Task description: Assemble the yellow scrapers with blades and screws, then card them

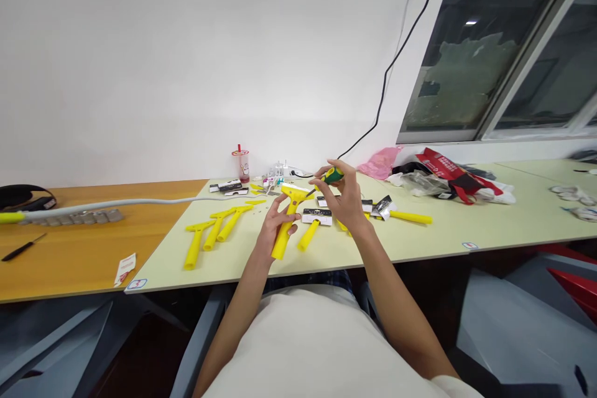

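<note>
Ylw tools: block L; gap betw. them & L hand
Cup + plugs: block back, nr wall
Table: open strip R front, betw. edge & ylw handle
Bag pile: blocks R back
Blk cable: slants down bhd R hand

Right hand partly covers green-and-yellow plastic screwdriver
Print on the black-and-white card label is too small to read; the left edge crops the curved black headset.

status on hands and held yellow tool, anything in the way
Left hand holding yellow tool. Right hand gripping green-handled screwdriver, pointed toward tool's head. No obstruction seen.
</note>
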The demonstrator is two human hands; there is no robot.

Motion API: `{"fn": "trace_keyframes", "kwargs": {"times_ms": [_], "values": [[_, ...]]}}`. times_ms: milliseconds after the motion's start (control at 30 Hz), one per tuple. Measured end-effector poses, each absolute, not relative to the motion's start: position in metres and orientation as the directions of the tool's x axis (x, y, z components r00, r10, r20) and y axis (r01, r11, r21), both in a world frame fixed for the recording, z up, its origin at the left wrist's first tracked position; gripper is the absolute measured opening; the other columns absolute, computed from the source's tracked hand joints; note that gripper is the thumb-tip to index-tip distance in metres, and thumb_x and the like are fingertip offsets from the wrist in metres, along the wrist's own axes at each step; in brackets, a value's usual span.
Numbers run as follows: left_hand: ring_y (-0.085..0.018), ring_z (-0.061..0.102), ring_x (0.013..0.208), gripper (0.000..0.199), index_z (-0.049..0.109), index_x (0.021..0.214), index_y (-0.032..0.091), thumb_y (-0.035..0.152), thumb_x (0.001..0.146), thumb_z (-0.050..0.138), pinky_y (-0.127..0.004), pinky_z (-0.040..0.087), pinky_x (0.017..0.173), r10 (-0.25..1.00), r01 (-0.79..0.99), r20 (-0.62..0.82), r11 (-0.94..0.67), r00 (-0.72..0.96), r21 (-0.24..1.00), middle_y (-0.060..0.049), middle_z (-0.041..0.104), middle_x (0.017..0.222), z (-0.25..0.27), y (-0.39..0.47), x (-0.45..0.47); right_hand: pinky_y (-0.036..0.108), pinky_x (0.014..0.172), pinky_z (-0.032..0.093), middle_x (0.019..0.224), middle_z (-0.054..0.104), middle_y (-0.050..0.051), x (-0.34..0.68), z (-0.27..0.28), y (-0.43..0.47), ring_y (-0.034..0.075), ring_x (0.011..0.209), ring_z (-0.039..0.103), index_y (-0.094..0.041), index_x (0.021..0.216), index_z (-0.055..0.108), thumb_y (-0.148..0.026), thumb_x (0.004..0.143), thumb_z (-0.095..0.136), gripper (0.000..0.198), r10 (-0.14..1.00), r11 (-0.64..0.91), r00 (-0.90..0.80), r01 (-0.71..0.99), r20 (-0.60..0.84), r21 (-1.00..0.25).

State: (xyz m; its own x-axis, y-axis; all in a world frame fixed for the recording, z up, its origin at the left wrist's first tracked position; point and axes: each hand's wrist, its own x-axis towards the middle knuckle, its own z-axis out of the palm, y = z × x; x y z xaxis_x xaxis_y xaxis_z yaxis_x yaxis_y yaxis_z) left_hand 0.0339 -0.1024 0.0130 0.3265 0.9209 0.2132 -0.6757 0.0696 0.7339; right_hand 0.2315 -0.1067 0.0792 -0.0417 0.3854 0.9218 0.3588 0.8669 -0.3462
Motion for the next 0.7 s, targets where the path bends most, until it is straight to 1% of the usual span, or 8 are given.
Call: {"fn": "trace_keyframes", "kwargs": {"times_ms": [100,233,300,367,433,500,633,700], "values": [[-0.012,0.072,0.083,0.078,0.058,0.135,0.028,0.007,0.067,0.089,-0.016,0.040,0.051,0.923,-0.686,0.218,0.064,0.317,0.725,-0.005,0.072,0.120,0.013,-0.104,0.035,0.044,0.094,0.067,0.116,0.072,0.006,0.233,0.081,-0.109,0.023,0.102,0.076,-0.036,0.148,0.046,-0.047,0.112,0.062,0.041,0.365,0.869,-0.071,0.383,0.928,-0.313],[-0.012,0.070,0.084,0.076,0.058,0.134,0.030,0.007,0.068,0.087,-0.016,0.040,0.051,0.945,-0.719,0.213,0.033,0.249,0.695,-0.006,0.071,0.122,0.016,-0.105,0.033,0.051,0.109,0.064,0.145,0.065,0.013,0.235,0.085,-0.114,0.028,0.129,0.074,-0.036,0.158,0.042,-0.045,0.117,0.050,0.042,0.413,0.885,-0.165,0.304,0.896,-0.352],[-0.011,0.069,0.084,0.078,0.058,0.136,0.031,0.007,0.068,0.086,-0.015,0.039,0.052,0.951,-0.739,0.227,0.003,0.210,0.673,-0.006,0.071,0.123,0.019,-0.106,0.029,0.050,0.102,0.067,0.139,0.067,0.012,0.235,0.086,-0.115,0.028,0.123,0.076,-0.035,0.148,0.052,-0.044,0.115,0.057,0.035,0.395,0.882,-0.138,0.332,0.908,-0.333],[-0.010,0.069,0.083,0.082,0.058,0.140,0.033,0.007,0.068,0.087,-0.015,0.039,0.051,0.948,-0.745,0.259,-0.038,0.183,0.666,-0.005,0.070,0.123,0.022,-0.107,0.025,0.049,0.095,0.067,0.120,0.071,0.009,0.236,0.088,-0.114,0.028,0.111,0.076,-0.033,0.129,0.062,-0.043,0.111,0.067,0.021,0.328,0.872,-0.109,0.416,0.938,-0.257],[-0.010,0.069,0.083,0.085,0.059,0.142,0.035,0.007,0.067,0.087,-0.015,0.038,0.051,0.943,-0.735,0.287,-0.074,0.168,0.674,-0.003,0.069,0.121,0.026,-0.108,0.021,0.050,0.093,0.066,0.108,0.070,0.008,0.236,0.090,-0.114,0.028,0.104,0.073,-0.032,0.117,0.062,-0.041,0.110,0.068,0.013,0.268,0.855,-0.103,0.483,0.958,-0.188],[-0.011,0.070,0.083,0.083,0.060,0.141,0.035,0.008,0.067,0.088,-0.015,0.038,0.050,0.940,-0.725,0.304,-0.102,0.153,0.681,-0.003,0.068,0.118,0.028,-0.109,0.018,0.052,0.097,0.064,0.111,0.068,0.009,0.236,0.092,-0.116,0.028,0.108,0.071,-0.031,0.119,0.060,-0.040,0.112,0.063,0.012,0.265,0.853,-0.119,0.491,0.957,-0.175],[-0.012,0.072,0.085,0.076,0.062,0.135,0.034,0.011,0.069,0.089,-0.016,0.040,0.051,0.934,-0.712,0.328,-0.134,0.142,0.689,-0.003,0.068,0.121,0.029,-0.110,0.016,0.054,0.106,0.063,0.137,0.064,0.013,0.234,0.096,-0.125,0.030,0.132,0.068,-0.031,0.132,0.057,-0.036,0.114,0.058,0.019,0.336,0.891,-0.178,0.377,0.925,-0.252],[-0.013,0.072,0.084,0.074,0.062,0.134,0.034,0.012,0.069,0.090,-0.017,0.039,0.051,0.929,-0.701,0.343,-0.153,0.138,0.697,-0.003,0.068,0.120,0.029,-0.110,0.016,0.051,0.101,0.065,0.132,0.067,0.012,0.232,0.097,-0.128,0.029,0.126,0.072,-0.032,0.127,0.059,-0.036,0.113,0.062,0.015,0.344,0.900,-0.161,0.338,0.925,-0.275]]}}
